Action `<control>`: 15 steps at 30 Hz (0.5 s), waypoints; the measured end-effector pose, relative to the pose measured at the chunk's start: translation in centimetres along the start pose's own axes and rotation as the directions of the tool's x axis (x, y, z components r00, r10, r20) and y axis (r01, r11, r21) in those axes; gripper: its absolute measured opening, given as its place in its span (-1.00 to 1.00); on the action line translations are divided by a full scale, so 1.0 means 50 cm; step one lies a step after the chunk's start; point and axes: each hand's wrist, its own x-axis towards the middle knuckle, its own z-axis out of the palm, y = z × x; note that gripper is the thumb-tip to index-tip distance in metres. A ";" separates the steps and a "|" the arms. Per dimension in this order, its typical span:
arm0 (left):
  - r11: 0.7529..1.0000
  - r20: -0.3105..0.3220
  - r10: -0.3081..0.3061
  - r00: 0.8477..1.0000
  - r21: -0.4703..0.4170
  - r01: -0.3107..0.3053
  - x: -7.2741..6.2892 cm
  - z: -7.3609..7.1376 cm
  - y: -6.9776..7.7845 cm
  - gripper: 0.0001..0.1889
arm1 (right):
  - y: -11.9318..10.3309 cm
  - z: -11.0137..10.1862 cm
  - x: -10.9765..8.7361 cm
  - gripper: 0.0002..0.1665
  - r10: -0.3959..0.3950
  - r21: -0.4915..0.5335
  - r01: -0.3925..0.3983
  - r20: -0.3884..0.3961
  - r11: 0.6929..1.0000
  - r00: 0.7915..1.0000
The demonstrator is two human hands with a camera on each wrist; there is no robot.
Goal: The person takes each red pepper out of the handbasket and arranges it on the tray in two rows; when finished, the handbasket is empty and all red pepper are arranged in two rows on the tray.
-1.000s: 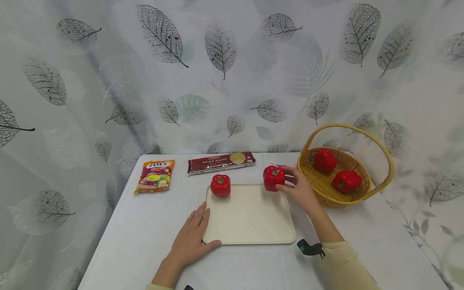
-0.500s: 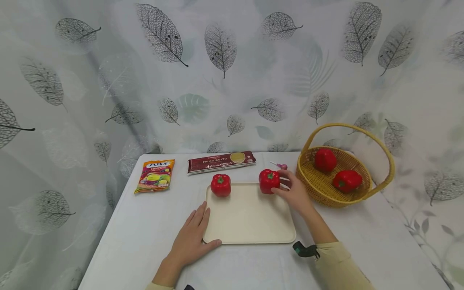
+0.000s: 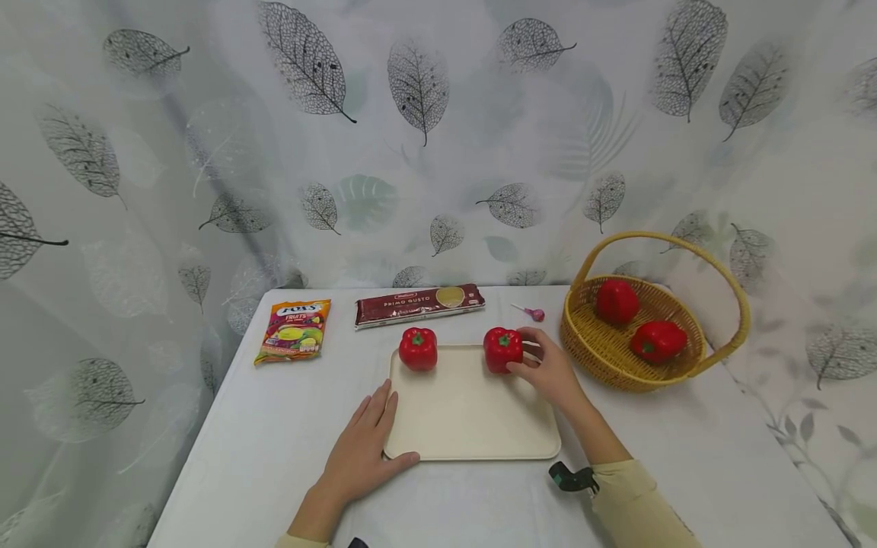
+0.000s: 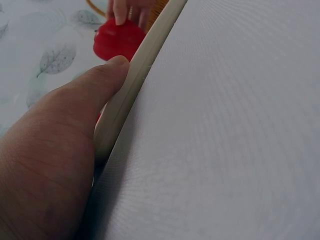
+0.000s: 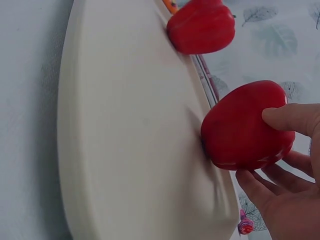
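My right hand holds a red bell pepper between thumb and fingers at the far right corner of a cream tray. In the right wrist view the held pepper is right at the tray's surface, the thumb on one side and fingertips along its edge. A second red bell pepper stands upright on the tray's far left corner. My left hand lies flat along the tray's left edge, fingers straight and thumb at the near corner; the left wrist view shows its thumb against the rim.
A yellow wicker basket with two red bell peppers stands to the right, its handle arching up. Behind the tray lie a brown Primo Gusto packet and a pink lollipop. A Fox's candy bag is at the back left.
My right hand has carried the bell pepper left and slightly nearer, onto the tray's far right corner, uncovering the lollipop behind. The left hand has stayed in place.
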 end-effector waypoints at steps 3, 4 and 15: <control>1.000 0.005 -0.003 1.000 -0.001 0.003 0.000 0.001 0.000 0.25 | 0.003 0.003 0.000 -0.14 -0.005 -0.002 0.005 0.003 1.000 1.000; 1.000 0.005 -0.003 1.000 0.000 0.003 0.000 0.001 -0.001 0.25 | 0.003 0.003 0.000 -0.14 -0.009 -0.002 0.009 0.004 1.000 1.000; 1.000 0.004 -0.001 1.000 -0.002 0.001 0.000 0.000 -0.001 0.23 | 0.006 0.002 -0.002 -0.09 0.006 -0.005 -0.006 0.005 1.000 1.000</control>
